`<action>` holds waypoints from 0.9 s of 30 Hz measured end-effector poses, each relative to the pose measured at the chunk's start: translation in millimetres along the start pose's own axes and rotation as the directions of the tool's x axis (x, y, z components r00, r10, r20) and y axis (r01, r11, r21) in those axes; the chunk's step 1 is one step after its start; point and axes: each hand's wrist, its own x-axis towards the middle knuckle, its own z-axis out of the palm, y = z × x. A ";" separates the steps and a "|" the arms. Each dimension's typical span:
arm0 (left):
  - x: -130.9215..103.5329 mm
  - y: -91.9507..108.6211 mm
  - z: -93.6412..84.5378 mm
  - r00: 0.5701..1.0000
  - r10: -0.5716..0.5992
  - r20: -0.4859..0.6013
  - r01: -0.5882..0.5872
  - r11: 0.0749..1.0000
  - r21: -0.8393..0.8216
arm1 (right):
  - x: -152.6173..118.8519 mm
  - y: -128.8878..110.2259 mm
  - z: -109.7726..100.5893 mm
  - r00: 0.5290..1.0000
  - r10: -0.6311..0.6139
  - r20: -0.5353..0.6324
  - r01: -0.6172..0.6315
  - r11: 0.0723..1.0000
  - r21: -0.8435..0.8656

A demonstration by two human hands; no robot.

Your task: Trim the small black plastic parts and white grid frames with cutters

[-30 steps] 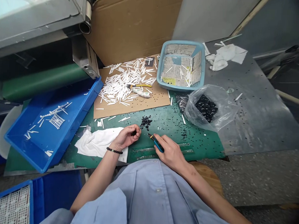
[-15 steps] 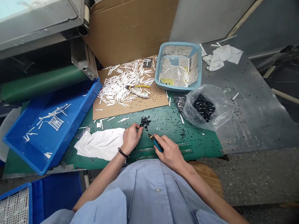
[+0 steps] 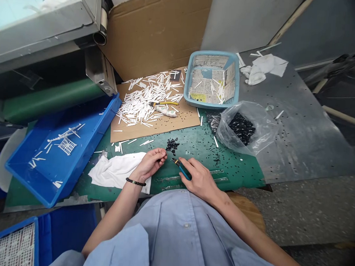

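My left hand (image 3: 152,162) is pinched closed just in front of a small heap of black plastic bits (image 3: 172,146); what sits between its fingertips is too small to make out. In my right hand (image 3: 201,178) is a pair of side cutters (image 3: 182,169) with teal handles, its jaws pointing left toward the left fingertips, a short gap apart. Under and beside my left wrist lies a white cloth (image 3: 116,170) on the green table mat (image 3: 195,134).
A cardboard sheet (image 3: 118,136) bears many white strips (image 3: 141,103) and yellow-handled pliers (image 3: 168,102). Behind stands a light-blue basket (image 3: 237,78). A clear bag (image 3: 263,133) of black bits lies right, a blue tray (image 3: 83,160) left. Loose black bits dot the mat.
My left hand has drawn back from the black heap and turned, fingers still pinched. The side cutters have shifted slightly left, toward it.
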 end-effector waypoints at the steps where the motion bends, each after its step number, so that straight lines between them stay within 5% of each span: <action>1: -0.2 -0.8 0.6 1.000 0.001 0.014 -0.001 1.000 -0.027 | 0.6 -0.6 -1.0 1.000 -0.003 -0.003 0.003 1.000 0.000; 9: -1.1 -0.9 3.9 0.999 -0.001 0.034 0.004 0.994 -0.106 | 3.0 -2.8 -2.7 1.000 0.007 -0.005 -0.007 1.000 0.016; 27: 1.4 -10.3 -2.2 0.998 0.062 -0.023 -0.057 0.983 0.173 | 5.9 -13.3 -11.0 0.996 0.027 0.081 -0.007 0.970 -0.243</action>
